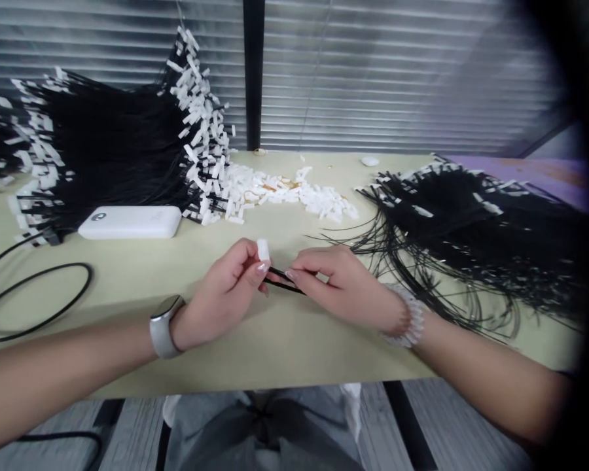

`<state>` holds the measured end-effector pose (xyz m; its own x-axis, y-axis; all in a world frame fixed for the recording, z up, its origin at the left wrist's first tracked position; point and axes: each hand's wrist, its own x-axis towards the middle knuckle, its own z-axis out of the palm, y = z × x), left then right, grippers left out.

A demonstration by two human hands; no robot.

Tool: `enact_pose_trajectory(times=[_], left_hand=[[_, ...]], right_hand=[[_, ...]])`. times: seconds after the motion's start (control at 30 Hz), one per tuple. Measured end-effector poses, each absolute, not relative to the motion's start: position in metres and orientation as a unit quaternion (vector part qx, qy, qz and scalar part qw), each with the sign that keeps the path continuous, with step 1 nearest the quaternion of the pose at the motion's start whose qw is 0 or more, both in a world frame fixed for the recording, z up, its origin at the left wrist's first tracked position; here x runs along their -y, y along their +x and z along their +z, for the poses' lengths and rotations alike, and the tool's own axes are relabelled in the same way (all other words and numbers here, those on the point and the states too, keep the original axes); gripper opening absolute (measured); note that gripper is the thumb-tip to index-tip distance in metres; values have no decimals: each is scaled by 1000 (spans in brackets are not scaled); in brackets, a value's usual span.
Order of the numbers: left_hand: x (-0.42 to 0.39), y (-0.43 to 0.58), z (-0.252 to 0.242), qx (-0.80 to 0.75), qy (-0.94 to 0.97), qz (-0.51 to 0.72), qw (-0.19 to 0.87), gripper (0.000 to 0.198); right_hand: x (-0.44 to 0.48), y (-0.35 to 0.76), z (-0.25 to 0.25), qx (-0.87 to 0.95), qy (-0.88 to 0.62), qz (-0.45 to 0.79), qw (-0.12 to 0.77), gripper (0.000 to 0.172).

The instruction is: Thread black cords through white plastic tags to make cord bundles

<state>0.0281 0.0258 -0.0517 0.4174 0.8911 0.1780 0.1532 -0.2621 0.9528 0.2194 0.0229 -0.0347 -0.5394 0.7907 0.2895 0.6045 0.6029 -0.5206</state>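
My left hand [230, 284], with a watch at its wrist, pinches a small white piece [263, 250] that stands up above the thumb. Black strips [285, 285] run from under this piece towards my right hand [334, 281]. The right thumb and fingertips are closed on the upper black strip, near my left fingers. Both hands are above the middle of the table. Behind them lies a heap of small white pieces [319, 199]. Whether the white piece is joined to the strips is hidden by my left fingers.
A large stack of black cords with white ends [118, 144] stands at the back left, a white power bank [130, 222] before it. Loose black cords [461, 229] cover the right side. A black cable [86, 275] loops at the left of the table [191, 373]. Window blinds are behind.
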Motion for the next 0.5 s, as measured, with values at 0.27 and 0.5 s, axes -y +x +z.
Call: enact_pose_trajectory(times=[0.27,0.5], left_hand=[[-26,29,-53,-395,671,383,498,17],[-30,32,-52,-412,657,360,519,18]], right_hand=[[-19,222,-34,885,-384,89,247,20],[-23,237,-31,860,-436,-182,193,27]])
